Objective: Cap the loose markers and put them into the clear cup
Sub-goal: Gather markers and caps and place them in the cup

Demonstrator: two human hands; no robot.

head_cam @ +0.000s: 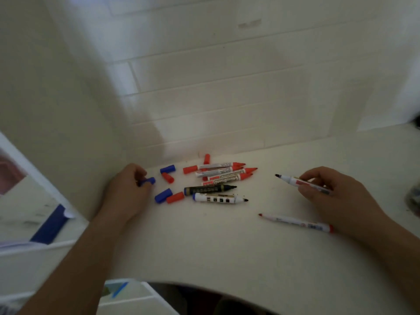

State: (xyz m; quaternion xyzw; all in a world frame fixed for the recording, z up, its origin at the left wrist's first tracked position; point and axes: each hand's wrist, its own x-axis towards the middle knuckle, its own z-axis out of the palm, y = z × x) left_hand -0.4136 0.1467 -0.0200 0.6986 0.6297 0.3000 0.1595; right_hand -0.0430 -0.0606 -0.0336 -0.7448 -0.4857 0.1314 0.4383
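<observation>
In the head view, a white tabletop [227, 246] is seen set against a white tiled wall. A blue plastic cap [148, 181] is pinched in the curled fingers of the left hand [127, 189], low on the tabletop. A white-barrelled marker with a black tip [295, 180] is gripped by the fingers of the right hand [329, 194], its uncapped tip pointed toward the left hand. Between the hands a heap of uncapped red, black and white markers [220, 180] is laid, with loose red and blue caps [169, 196] scattered on its left-hand side. Just below the right hand a slim white marker with a red tip [295, 222] is lying flat. Whether the blurred object at the right edge, beyond the right hand, is the clear cup cannot be told.
</observation>
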